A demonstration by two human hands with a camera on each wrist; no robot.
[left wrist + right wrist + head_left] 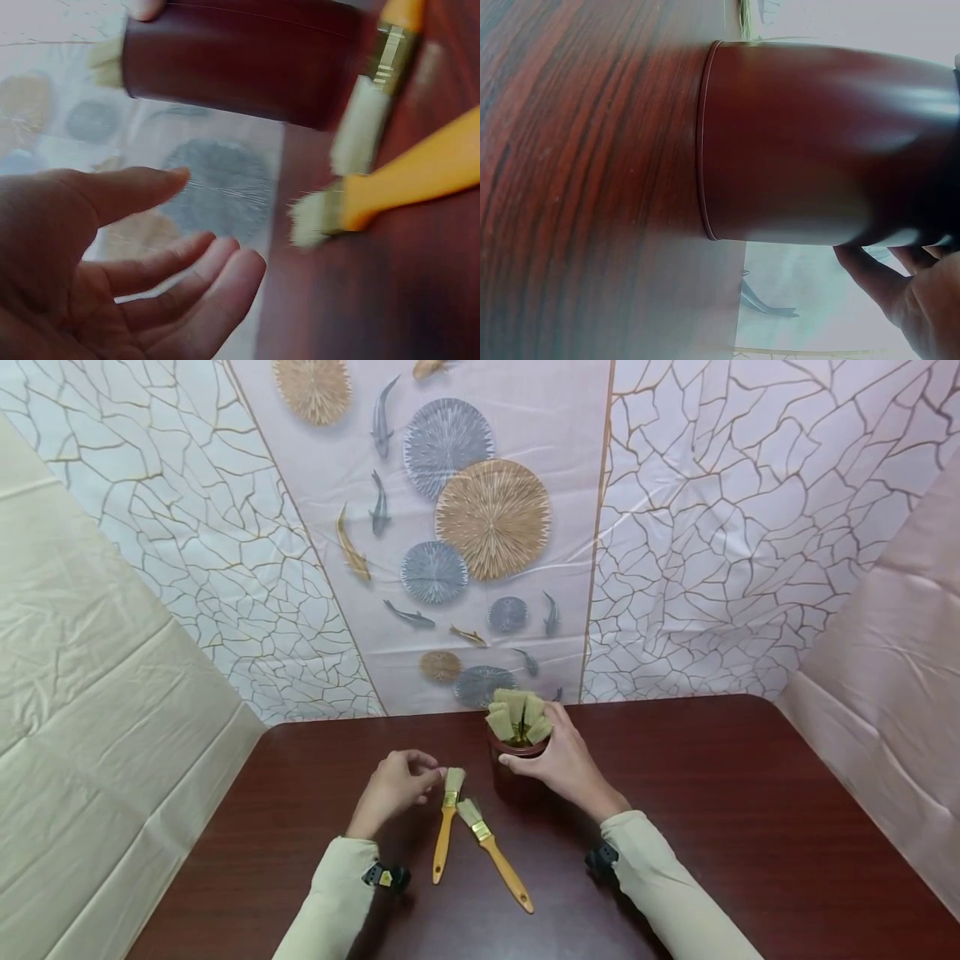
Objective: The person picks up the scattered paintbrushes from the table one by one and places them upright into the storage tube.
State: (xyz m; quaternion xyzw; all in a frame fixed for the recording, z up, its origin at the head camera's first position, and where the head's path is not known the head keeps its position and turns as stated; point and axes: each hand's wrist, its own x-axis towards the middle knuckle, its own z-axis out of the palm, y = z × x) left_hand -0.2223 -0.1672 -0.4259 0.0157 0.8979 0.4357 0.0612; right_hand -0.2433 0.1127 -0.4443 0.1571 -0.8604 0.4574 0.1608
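My right hand [566, 764] grips a dark red-brown cylindrical pot [817, 142] near its rim, thumb at the front and fingers round the far side. Several paintbrushes [516, 710] stand in the pot, bristles up. Two more paintbrushes with yellow handles lie on the table: a left one [444, 831] and a right one [501, 864], their bristle ends close together. Just left of the left brush's bristles is my left hand [397, 785], its fingers loosely bent. In the left wrist view a gap shows between its thumb and fingers, with nothing held.
The dark red wooden table [712, 818] has its back edge against a patterned cloth [491, 527] with fish and round motifs. Plain beige cloth [90, 693] hangs at the left, and more beige cloth [885, 693] at the right. The pot stands near the back edge.
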